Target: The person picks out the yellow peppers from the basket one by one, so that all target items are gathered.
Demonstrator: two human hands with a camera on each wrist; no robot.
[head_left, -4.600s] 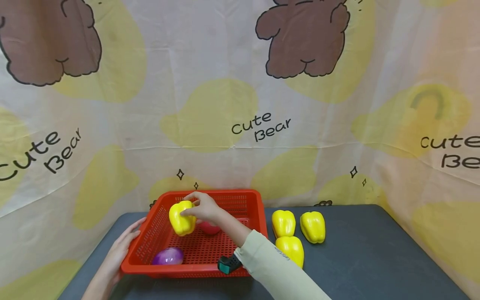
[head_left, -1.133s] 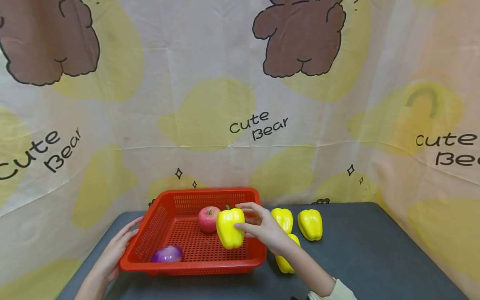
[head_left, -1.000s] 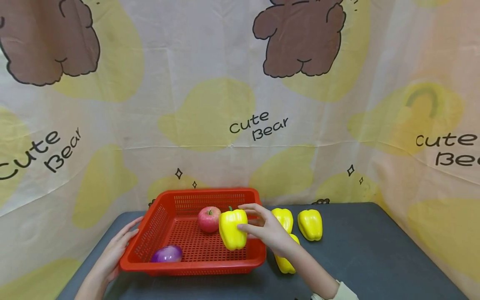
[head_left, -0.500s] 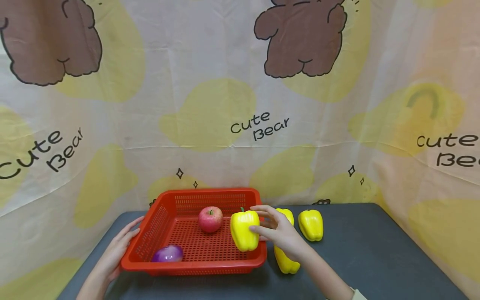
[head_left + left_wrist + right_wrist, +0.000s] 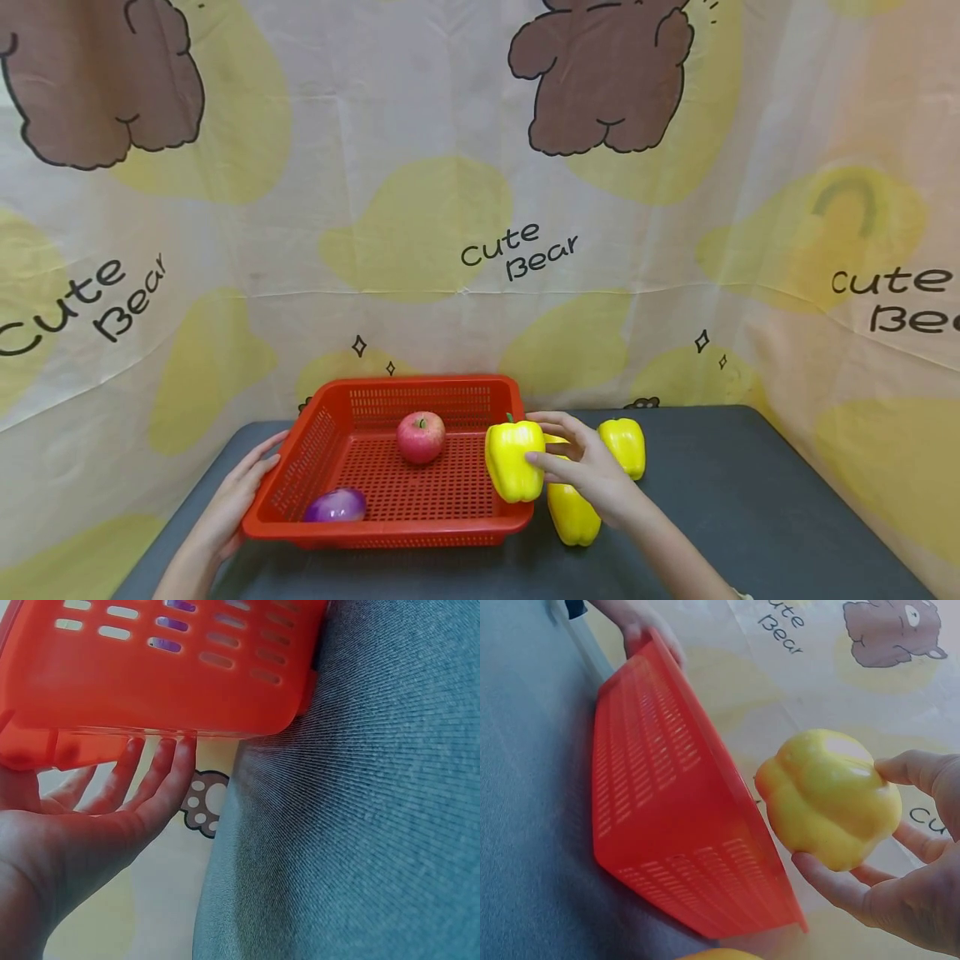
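Observation:
My right hand [image 5: 592, 471] holds a yellow bell pepper [image 5: 513, 462] between thumb and fingers, over the right rim of the red basket [image 5: 420, 533]. The right wrist view shows that bell pepper [image 5: 829, 795] from below, beside the basket's outer wall. My left hand [image 5: 236, 500] touches the basket's left side; in the left wrist view its extended fingers [image 5: 176, 776] lie against the outer wall below the rim. In the basket sit a red apple [image 5: 421, 437], towards the back, and a purple onion [image 5: 336, 505], at the front left.
Several more yellow bell peppers lie right of the basket: one in front [image 5: 573, 512], one farther right [image 5: 622, 446], and one mostly hidden behind my right hand. A printed cloth [image 5: 420, 208] hangs behind the dark table [image 5: 735, 500].
My right hand has carried the yellow bell pepper rightward, from over the basket's inside to its right rim. The apple has come into full view. My left hand stays at the basket.

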